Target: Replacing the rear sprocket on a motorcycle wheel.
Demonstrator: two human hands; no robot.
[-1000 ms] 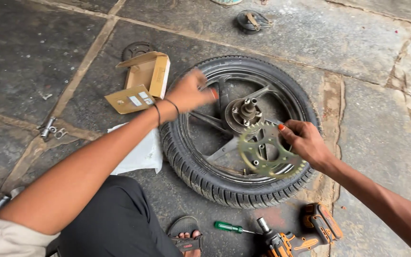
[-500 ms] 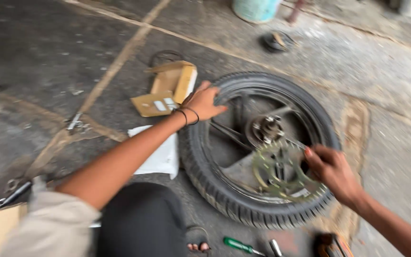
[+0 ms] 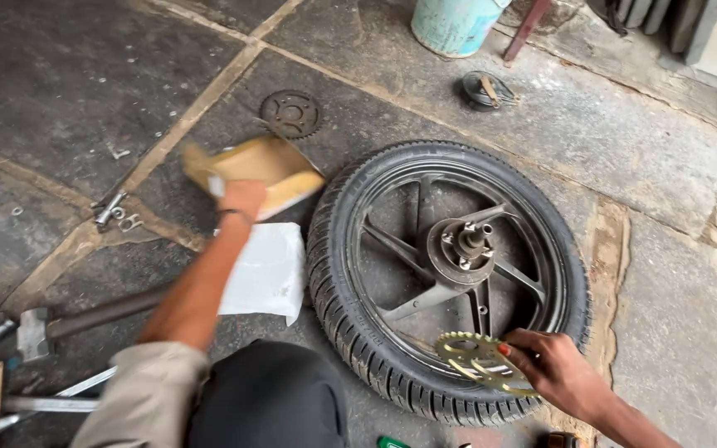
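The sprocket (image 3: pixel 481 362) is a flat toothed ring of yellowish metal (with cut-out holes), lying on the wheel's (image 3: pixel 450 274) ribbed black tyre at its near edge. My right hand (image 3: pixel 553 369) pinches it closed. My left hand (image 3: pixel 241 197), blurred, touches the cardboard box (image 3: pixel 263 170); its grip I cannot tell.
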